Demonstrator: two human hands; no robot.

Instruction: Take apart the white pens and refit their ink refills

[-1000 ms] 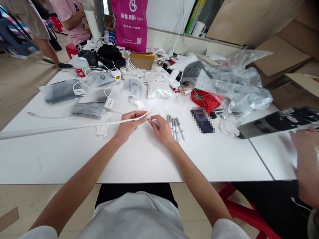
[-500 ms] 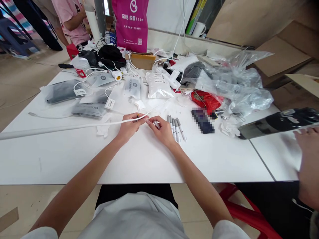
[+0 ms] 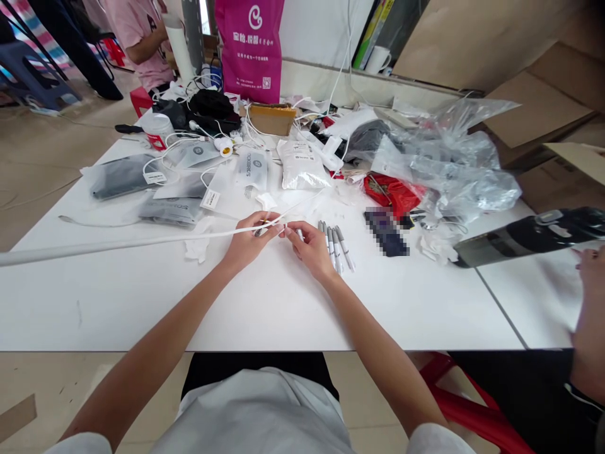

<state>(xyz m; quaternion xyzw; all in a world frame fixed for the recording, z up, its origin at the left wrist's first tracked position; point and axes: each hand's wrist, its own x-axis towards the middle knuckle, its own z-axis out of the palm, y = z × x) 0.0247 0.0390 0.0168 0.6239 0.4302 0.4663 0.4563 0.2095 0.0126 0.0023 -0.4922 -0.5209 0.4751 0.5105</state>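
Note:
My left hand (image 3: 250,243) is closed above the white table (image 3: 283,309), its thumb and fingers pinching a small thing with a dark grey part and a hint of yellow. My right hand (image 3: 311,247) has its fingers closed round a white marker (image 3: 299,234), mostly hidden by them. The fingertips of both hands meet, or nearly so, with a tiny pale piece between them. Several grey-and-white markers (image 3: 336,247) lie side by side just right of my right hand. A white cable (image 3: 189,238) crosses the view in front of my left fingers.
Packed plastic bags (image 3: 172,209), a white pouch (image 3: 302,165) and cables crowd the table's far half. Right of the markers lie a pixelated dark object (image 3: 386,233), a red bag (image 3: 392,192) and a dark bottle (image 3: 529,233). Another person's hand (image 3: 593,271) rests at the right edge.
My hands stay close together, with small finger movements; the marker in my right hand shows a little more. The other person's hand at the right has shifted outward.

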